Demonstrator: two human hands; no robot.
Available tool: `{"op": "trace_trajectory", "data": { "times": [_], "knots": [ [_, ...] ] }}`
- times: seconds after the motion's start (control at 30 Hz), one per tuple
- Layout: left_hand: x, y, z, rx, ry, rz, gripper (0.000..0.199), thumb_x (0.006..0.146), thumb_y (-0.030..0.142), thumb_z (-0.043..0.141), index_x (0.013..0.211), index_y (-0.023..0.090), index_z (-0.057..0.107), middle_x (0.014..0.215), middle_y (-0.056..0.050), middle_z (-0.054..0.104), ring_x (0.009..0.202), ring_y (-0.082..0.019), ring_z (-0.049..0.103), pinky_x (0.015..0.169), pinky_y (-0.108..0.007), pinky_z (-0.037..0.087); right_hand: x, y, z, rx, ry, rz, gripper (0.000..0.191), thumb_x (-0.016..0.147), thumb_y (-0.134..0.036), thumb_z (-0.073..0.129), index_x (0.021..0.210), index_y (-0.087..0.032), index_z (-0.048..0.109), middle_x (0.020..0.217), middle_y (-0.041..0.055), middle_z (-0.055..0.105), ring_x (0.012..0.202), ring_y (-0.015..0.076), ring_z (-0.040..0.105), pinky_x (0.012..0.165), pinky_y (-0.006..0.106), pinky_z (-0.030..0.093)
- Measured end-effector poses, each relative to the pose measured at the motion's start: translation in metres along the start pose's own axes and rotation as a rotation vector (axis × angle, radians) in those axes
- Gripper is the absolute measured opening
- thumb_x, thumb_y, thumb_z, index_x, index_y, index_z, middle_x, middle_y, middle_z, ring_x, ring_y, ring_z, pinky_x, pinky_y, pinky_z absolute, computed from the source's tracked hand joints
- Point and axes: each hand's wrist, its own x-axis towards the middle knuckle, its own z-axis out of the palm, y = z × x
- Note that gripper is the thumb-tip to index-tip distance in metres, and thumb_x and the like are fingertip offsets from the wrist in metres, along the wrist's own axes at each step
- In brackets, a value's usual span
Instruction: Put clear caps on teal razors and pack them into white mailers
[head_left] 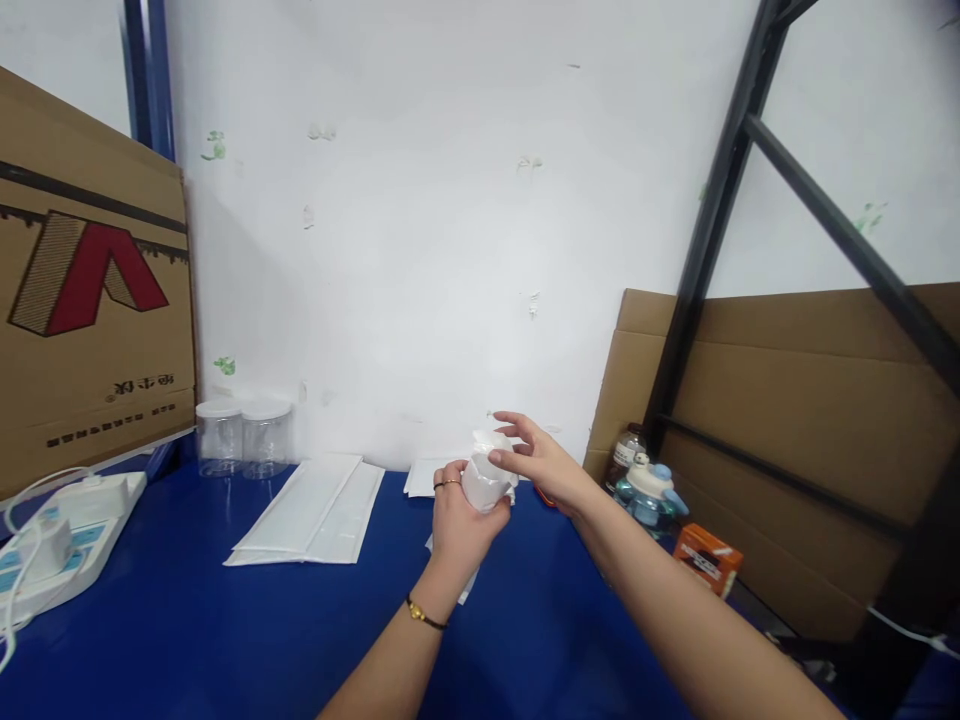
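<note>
My left hand is closed around a small white paper or plastic bag, held upright above the blue table. My right hand hovers over the bag's top, fingers spread and touching its upper edge. A flat white stack of similar bags lies to the left on the table. More white sheets lie behind my hands against the wall.
Two clear plastic jars stand at the back left beside a large cardboard box. A white power strip lies at the left edge. On the right are bottles, a small orange box, cardboard and a black metal rack frame.
</note>
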Motion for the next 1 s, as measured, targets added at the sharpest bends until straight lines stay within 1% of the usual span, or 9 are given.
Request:
{"op": "trace_trajectory", "data": {
  "times": [0.1,0.2,0.3,0.4,0.47,0.53,0.67,0.83,1.0],
  "knots": [
    [0.002,-0.005,-0.001,0.009,0.054,-0.028,0.060,0.055,0.031,0.073,0.103,0.019,0.040,0.100,-0.007,0.047,0.101,-0.026,0.048,0.083,-0.040,0.042,-0.007,0.014,0.005,-0.104,0.028,-0.019,0.069,0.060,-0.032,0.074,0.122,-0.023,0.047,0.109,0.0067,0.056,0.074,0.0136,0.056,0.066,0.027,0.047],
    [0.005,-0.011,-0.009,-0.050,0.024,-0.039,0.079,0.044,0.033,0.080,0.109,0.018,0.039,0.108,-0.009,0.049,0.104,-0.029,0.048,0.086,-0.041,0.041,-0.010,0.027,0.007,-0.212,0.062,-0.072,0.036,0.065,-0.028,0.069,0.098,-0.017,0.060,0.083,0.0010,0.061,0.068,0.0134,0.054,0.064,0.025,0.044],
    [0.011,-0.016,-0.024,-0.332,-0.207,-0.038,0.069,0.059,0.042,0.073,0.115,0.018,0.040,0.109,-0.009,0.056,0.098,-0.024,0.055,0.083,-0.036,0.044,-0.008,0.032,0.002,-0.150,0.044,-0.122,0.018,0.075,-0.031,0.060,0.082,-0.015,0.063,0.071,-0.0010,0.060,0.066,0.0135,0.053,0.063,0.025,0.043],
    [0.019,-0.017,-0.036,-0.557,-0.452,-0.034,0.040,0.078,0.042,0.058,0.107,0.015,0.051,0.097,-0.009,0.064,0.089,-0.022,0.061,0.077,-0.032,0.047,-0.007,0.031,-0.005,-0.012,0.007,-0.190,0.027,0.076,-0.033,0.061,0.098,-0.017,0.062,0.085,0.0010,0.064,0.077,0.0159,0.057,0.071,0.026,0.045],
    [0.022,-0.015,-0.041,-0.584,-0.503,-0.045,0.036,0.078,0.041,0.059,0.102,0.015,0.056,0.094,-0.008,0.066,0.087,-0.022,0.062,0.077,-0.032,0.047,-0.008,0.030,-0.008,0.036,0.034,-0.232,0.039,0.074,-0.033,0.063,0.111,-0.020,0.058,0.102,0.0035,0.063,0.090,0.0179,0.057,0.078,0.028,0.045],
    [0.024,-0.014,-0.042,-0.597,-0.515,-0.066,0.035,0.077,0.040,0.060,0.102,0.015,0.057,0.092,-0.007,0.068,0.086,-0.022,0.063,0.077,-0.032,0.048,-0.011,0.029,-0.009,0.025,0.074,-0.259,0.039,0.075,-0.032,0.062,0.112,-0.023,0.058,0.110,0.0045,0.061,0.096,0.0185,0.056,0.081,0.029,0.044],
    [0.021,-0.014,-0.043,-0.639,-0.536,-0.113,0.033,0.078,0.038,0.059,0.100,0.014,0.059,0.088,-0.006,0.068,0.082,-0.020,0.063,0.076,-0.031,0.047,-0.020,0.027,-0.012,-0.091,0.002,-0.251,0.018,0.076,-0.030,0.061,0.090,-0.021,0.068,0.094,0.0046,0.065,0.088,0.0187,0.058,0.077,0.030,0.044],
    [0.020,-0.009,-0.047,-0.671,-0.577,-0.101,0.042,0.070,0.037,0.068,0.105,0.015,0.058,0.095,-0.007,0.068,0.087,-0.021,0.063,0.079,-0.031,0.047,-0.026,0.027,-0.015,-0.125,-0.072,-0.240,0.021,0.078,-0.033,0.058,0.089,-0.021,0.070,0.093,0.0062,0.067,0.088,0.0205,0.059,0.079,0.032,0.043],
    [0.025,0.011,-0.051,-0.403,-0.463,-0.016,0.030,0.070,0.042,0.066,0.080,0.014,0.065,0.072,-0.002,0.066,0.069,-0.017,0.060,0.061,-0.024,0.045,-0.025,0.022,-0.014,-0.139,-0.054,-0.182,0.022,0.074,-0.034,0.064,0.089,-0.019,0.067,0.072,0.0009,0.065,0.065,0.0140,0.055,0.060,0.024,0.042]
  ]
}}
